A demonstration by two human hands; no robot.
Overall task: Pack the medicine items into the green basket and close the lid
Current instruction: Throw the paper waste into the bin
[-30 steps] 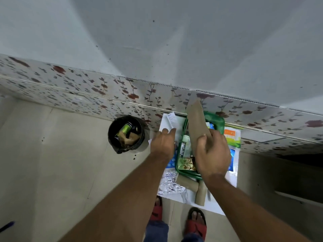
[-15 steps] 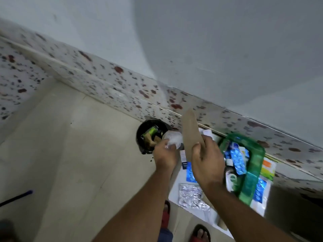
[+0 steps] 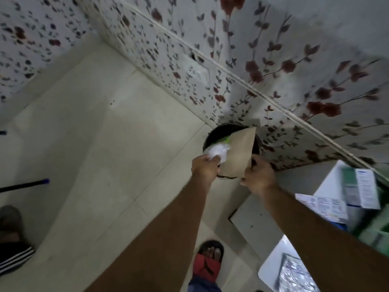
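Observation:
My left hand [image 3: 205, 166] grips a crumpled white wrapper [image 3: 281, 151] just over the near rim of a black bin [image 3: 223, 130]. My right hand [image 3: 260, 179] pinches a flat brown paper envelope [image 3: 240, 153], which stands tilted over the bin's mouth and hides most of it. Something green shows inside the bin behind the envelope. The green basket [image 3: 376, 228] is a blurred patch at the right edge, with medicine boxes [image 3: 364, 190] and a printed leaflet [image 3: 322, 205] lying by it. A foil blister strip [image 3: 296, 275] lies at the bottom right.
The bin stands on the pale tiled floor against a flower-patterned wall [image 3: 273, 66]. A dark stick with a blue tip [image 3: 25, 185] lies at the left. Another person's foot and striped trouser leg [image 3: 12, 245] are at the lower left. My red sandal [image 3: 209, 258] is below.
The view swung left, away from the basket. Both hands moved from the basket to over the black bin, the left one having picked up the white wrapper, the right still holding the envelope.

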